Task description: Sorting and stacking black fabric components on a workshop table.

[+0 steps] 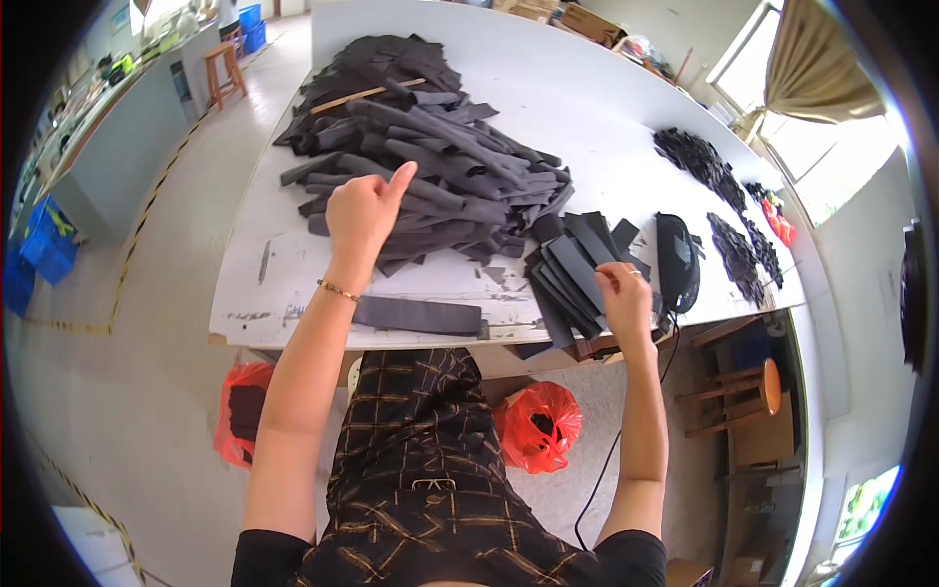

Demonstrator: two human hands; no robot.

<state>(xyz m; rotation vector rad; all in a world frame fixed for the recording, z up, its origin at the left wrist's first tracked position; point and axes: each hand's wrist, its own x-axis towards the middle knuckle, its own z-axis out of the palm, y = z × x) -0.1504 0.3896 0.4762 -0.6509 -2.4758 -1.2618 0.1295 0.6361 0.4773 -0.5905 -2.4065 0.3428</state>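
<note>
My left hand (362,220) is over the near left side of a big heap of dark grey fabric strips (440,161). Its thumb sticks out to the right, apart from the curled fingers, which are partly hidden; nothing shows in them. At the right, my right hand (626,293) pinches the edge of a dark fabric strip (572,269) on a smaller fanned stack. One flat grey strip (419,316) lies alone along the table's front edge, near my left wrist.
A black rounded device (677,262) with a cord stands right of the stack on the white table (293,264). Dark piles (734,256) lie farther right. A thin wooden stick (367,95) rests on the heap. Red plastic bags (538,428) and a stool (738,391) are below.
</note>
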